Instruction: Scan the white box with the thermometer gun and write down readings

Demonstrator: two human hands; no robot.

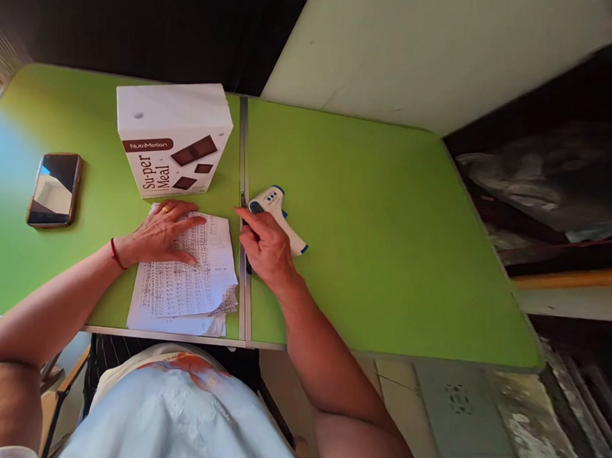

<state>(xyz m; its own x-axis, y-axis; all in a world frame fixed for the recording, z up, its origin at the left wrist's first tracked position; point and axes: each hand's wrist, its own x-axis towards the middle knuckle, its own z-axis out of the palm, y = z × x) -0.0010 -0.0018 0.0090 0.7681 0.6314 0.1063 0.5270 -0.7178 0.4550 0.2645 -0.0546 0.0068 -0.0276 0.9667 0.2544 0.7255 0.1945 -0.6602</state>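
My left hand (169, 234) lies with fingers spread on a stack of papers (179, 294) covered in handwriting. A ring and a red wrist cord show on that side. My right hand (268, 247) hovers at the table's metal seam, index finger stretched out and thumb apart from it. Beneath its fingers a dark pen (249, 263) lies along the seam, partly hidden. Just beyond the right hand rests a white and blue infrared thermometer (292, 238), its handle partly covered by the hand.
A white "Super Meal" box (172, 130) stands upright behind the papers. To the left lies a phone (55, 192), screen up. The green folding table (387, 240) meets a pale wall (387, 49) at the back; a dark bag-like heap (555, 180) sits beyond its right edge.
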